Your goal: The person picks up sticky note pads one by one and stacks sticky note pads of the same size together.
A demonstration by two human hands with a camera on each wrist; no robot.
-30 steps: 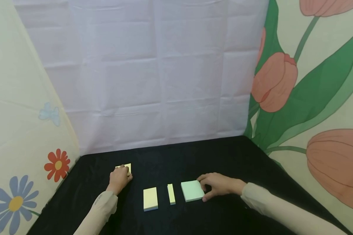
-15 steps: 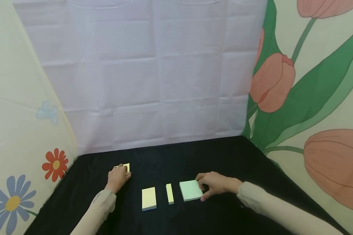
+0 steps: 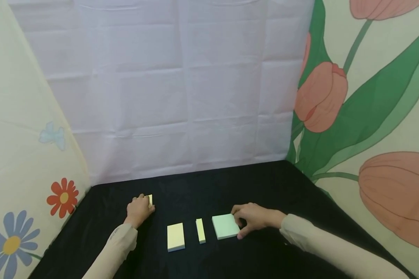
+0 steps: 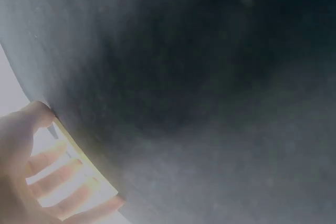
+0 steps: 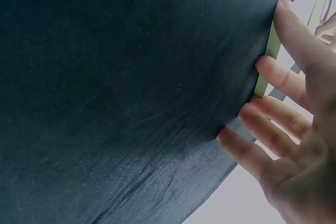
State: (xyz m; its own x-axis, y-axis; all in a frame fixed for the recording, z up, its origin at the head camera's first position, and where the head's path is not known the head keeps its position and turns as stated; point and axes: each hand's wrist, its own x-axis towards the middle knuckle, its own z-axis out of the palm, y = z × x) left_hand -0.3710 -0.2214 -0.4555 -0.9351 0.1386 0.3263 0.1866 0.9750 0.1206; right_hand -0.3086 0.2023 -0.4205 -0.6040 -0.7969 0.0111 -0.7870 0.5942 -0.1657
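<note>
At the table's left, my left hand (image 3: 139,210) holds a yellow sticky note pad (image 3: 150,199), mostly covered by the hand. In the left wrist view, the thumb is at one end of this pad (image 4: 86,163) and the other fingers spread across it. My right hand (image 3: 253,217) grips the right side of a pale green sticky note pad (image 3: 225,226), thumb at its near corner and index finger at the far one. Fingertips touch its edge (image 5: 266,66) in the right wrist view. Between the hands lie a yellow pad (image 3: 175,236) and a narrow yellow strip pad (image 3: 200,231).
Black cloth (image 3: 202,193) covers the table. A creased white cloth (image 3: 153,97) hangs behind its far edge. Floral cloths stand along the left (image 3: 17,155) and right (image 3: 380,128) sides.
Less of the left yellow pad shows beside the left hand now. The right hand stays at the green pad. The whole head view has shifted slightly.
</note>
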